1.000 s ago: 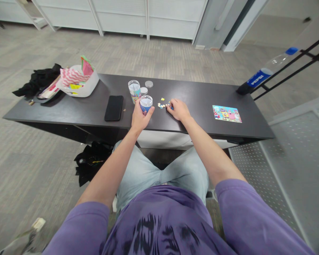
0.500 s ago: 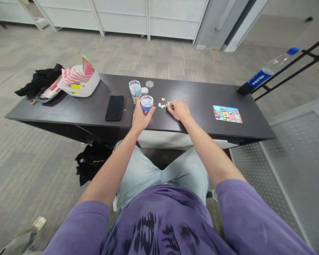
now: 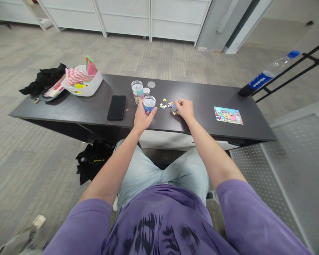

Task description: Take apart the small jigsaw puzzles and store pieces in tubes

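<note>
My left hand [image 3: 143,118] is wrapped round a clear cylindrical jar [image 3: 149,103] with a blue printed side, its top open and facing me. Just behind it stands a second clear jar [image 3: 138,92] with a colourful cartoon print. My right hand [image 3: 184,108] is curled with its fingertips together over the table; whatever they pinch, if anything, is too small to make out. Small jigsaw pieces [image 3: 164,106] lie in a loose cluster left of that hand, a yellow piece [image 3: 164,100] slightly behind the others. More pieces [image 3: 175,113] lie under its near edge.
Two round silver lids [image 3: 151,84] lie behind the jars on the dark table [image 3: 202,99]. A phone [image 3: 116,107] and a white basket [image 3: 95,83] of packets are leftward. Rightward are a cartoon picture card [image 3: 228,115] and a tilted Pepsi bottle [image 3: 262,79].
My right hand has shifted right and lifted slightly from the cluster, uncovering pieces below it. My left hand keeps its hold on the jar. The view has shifted slightly.
</note>
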